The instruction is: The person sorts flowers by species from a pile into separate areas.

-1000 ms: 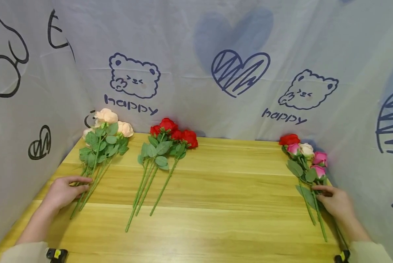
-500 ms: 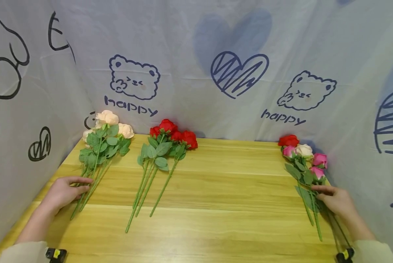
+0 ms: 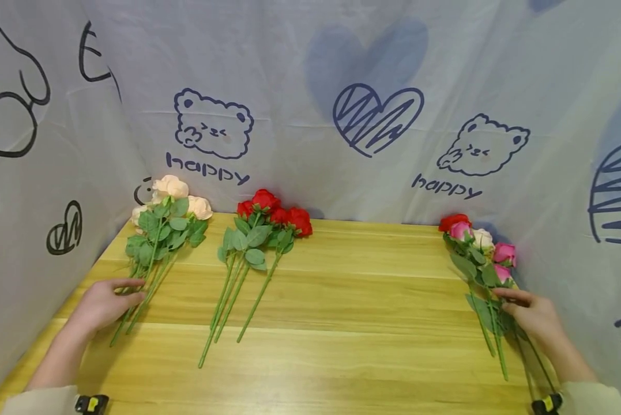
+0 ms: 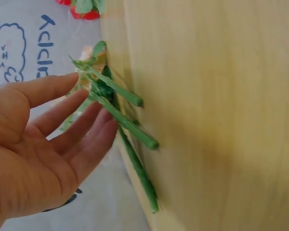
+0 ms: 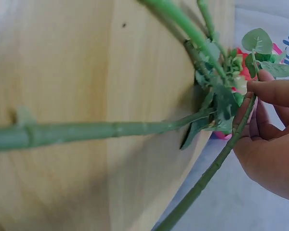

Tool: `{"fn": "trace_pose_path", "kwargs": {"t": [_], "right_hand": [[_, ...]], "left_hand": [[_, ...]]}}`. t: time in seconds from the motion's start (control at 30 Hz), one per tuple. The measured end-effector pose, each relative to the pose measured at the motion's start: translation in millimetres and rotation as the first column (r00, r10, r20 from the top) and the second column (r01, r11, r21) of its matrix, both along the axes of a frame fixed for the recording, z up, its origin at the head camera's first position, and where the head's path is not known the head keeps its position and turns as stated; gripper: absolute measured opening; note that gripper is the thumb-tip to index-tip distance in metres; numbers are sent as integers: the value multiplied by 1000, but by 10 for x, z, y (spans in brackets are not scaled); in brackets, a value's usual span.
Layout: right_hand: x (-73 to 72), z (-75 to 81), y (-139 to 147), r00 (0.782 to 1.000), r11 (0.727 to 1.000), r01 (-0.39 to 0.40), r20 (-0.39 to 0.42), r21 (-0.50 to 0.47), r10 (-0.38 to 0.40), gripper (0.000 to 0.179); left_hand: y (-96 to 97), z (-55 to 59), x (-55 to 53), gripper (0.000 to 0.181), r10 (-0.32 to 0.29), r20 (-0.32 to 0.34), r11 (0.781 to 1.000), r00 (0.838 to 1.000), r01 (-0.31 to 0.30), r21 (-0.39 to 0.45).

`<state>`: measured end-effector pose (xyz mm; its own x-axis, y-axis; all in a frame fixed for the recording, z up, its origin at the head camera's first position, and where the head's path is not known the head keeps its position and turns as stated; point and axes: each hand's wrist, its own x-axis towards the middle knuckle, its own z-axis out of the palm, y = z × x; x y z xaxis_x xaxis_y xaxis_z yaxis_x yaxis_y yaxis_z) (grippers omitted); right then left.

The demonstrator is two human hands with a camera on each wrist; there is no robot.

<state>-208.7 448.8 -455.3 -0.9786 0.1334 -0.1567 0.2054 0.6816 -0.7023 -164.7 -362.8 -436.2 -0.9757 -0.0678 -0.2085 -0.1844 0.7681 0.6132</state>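
1. Reference: I took the middle of the table [image 3: 372,300] as clock centre, with the cloth [image 3: 289,164] at 12 o'clock.
2. Location: the mixed roses [image 3: 482,239] lay between 2 and 3 o'clock, the cream roses [image 3: 171,185] at 10, the red roses [image 3: 265,200] at 11. All blooms lay toward the cloth.
3. Right hand [image 3: 533,316], at 3 o'clock: thumb and finger pinched one stem [image 5: 202,183] of the mixed roses, just below its leaves [image 5: 257,41].
4. Left hand [image 3: 105,302], at 9 o'clock: fingers extended and loosely parted beside the cream roses' stems [image 4: 127,122]. It gripped nothing visible; I could not tell whether the fingertips touched.
5. Handling: I judged every rose light and probably artificial, the stem thin, fairly stiff and slightly springy, the petals soft and easily creased. Knobs along the stem likely limited slipping; overlapping leaves could have snagged.
6. Hold point: a two-digit pinch on bare stem below the leaves seemed best, clear of the petals.
7. Appearance: the mixed roses showed one red, one cream and three pink blooms, with dark green leaves and jointed green stems.
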Motion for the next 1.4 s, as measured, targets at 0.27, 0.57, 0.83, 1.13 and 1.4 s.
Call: {"fn": "trace_pose_path", "kwargs": {"t": [0.27, 0.57, 0.83, 1.13, 1.4], "right_hand": [[51, 112, -240, 993, 998, 70, -94, -5, -70, 41], [39, 246, -794, 977, 969, 82, -173, -232, -124, 41], [-6, 337, -1306, 977, 764, 37, -137, -644, -162, 35], [-73, 283, -1989, 977, 571, 37, -90, -820, -192, 36], [-147, 184, -2487, 975, 468, 7, -98, -884, -201, 41]], "left_hand": [[377, 112, 40, 64, 133, -140, 987, 981, -118, 105], [1152, 255, -101, 54, 213, -298, 921, 930, -90, 378], [1856, 240, -317, 47, 156, -301, 848, 941, 29, 530], [2543, 164, -408, 42, 82, -363, 798, 928, 157, 581], [3039, 97, -360, 34, -18, -387, 733, 922, 275, 622]]}}
